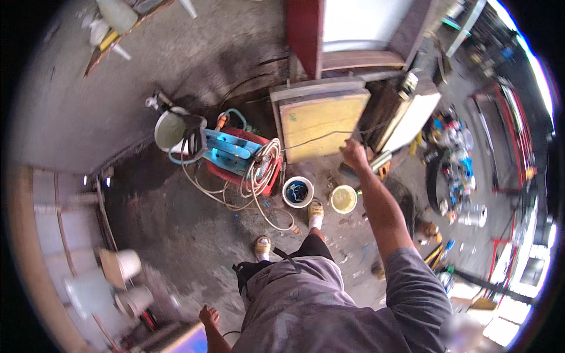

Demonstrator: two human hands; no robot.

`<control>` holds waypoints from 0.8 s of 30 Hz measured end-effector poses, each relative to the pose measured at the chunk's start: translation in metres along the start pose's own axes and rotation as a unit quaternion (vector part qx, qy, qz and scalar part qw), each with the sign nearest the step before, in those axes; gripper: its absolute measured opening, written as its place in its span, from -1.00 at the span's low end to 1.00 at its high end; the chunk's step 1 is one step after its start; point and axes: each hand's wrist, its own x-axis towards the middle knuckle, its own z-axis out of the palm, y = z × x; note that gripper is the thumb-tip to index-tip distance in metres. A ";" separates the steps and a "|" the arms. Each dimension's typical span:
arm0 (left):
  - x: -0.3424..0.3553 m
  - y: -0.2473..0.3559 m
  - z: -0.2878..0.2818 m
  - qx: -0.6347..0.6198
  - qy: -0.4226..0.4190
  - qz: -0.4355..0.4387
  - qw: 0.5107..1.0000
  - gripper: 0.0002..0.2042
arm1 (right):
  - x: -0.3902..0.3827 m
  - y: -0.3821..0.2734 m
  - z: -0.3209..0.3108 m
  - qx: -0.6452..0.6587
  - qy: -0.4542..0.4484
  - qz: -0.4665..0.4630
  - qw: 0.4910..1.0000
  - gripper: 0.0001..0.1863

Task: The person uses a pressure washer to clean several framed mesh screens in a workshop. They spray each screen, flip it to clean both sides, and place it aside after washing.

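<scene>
Grey shirt (pixel 306 306) cropped below, right hand (pixel 354 154) by yellow panel (pixel 321 119), contact unclear

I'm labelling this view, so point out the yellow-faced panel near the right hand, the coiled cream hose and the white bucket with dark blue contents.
Yellow-faced panel (pixel 321 122): head view, middle of its yellow face.
Coiled cream hose (pixel 273 154): head view, its bundled loops.
White bucket (pixel 299 206): head view, its near rim.

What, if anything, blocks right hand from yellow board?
Nothing visible: the right hand shows at the lower right corner of the yellow board; contact unclear. A thin wire crosses it just above the hand.
</scene>
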 end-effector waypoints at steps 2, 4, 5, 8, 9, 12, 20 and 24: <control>-0.072 -0.077 -0.014 -0.034 0.026 -0.081 0.996 -0.70 | 0.070 -0.045 -0.020 -0.028 -0.066 0.017 0.997 -0.52; -0.148 -0.119 0.029 -0.026 0.034 -0.192 0.980 -0.68 | 0.134 -0.054 -0.017 -0.084 -0.085 -0.016 0.993 -0.48; -0.179 -0.137 0.049 0.019 -0.013 -0.187 0.982 -0.67 | 0.162 -0.049 -0.008 -0.095 -0.074 -0.058 0.991 -0.46; -0.258 -0.191 0.100 0.139 -0.049 -0.261 0.954 -0.61 | 0.212 -0.057 0.007 -0.128 -0.128 -0.083 0.980 -0.41; -0.267 -0.199 0.117 0.215 -0.071 -0.140 0.964 -0.60 | 0.222 -0.054 0.011 -0.141 -0.150 -0.092 0.974 -0.39; -0.311 -0.201 0.155 0.139 -0.044 -0.180 0.973 -0.61 | 0.229 -0.060 0.020 -0.203 -0.204 -0.112 0.951 -0.33; -0.349 -0.176 0.211 0.065 -0.022 -0.194 0.979 -0.62 | 0.203 -0.056 0.019 -0.276 -0.158 -0.187 0.930 -0.25; -0.359 -0.180 0.223 0.050 -0.020 -0.204 0.978 -0.62 | 0.189 -0.052 0.000 -0.235 -0.110 -0.264 0.929 -0.23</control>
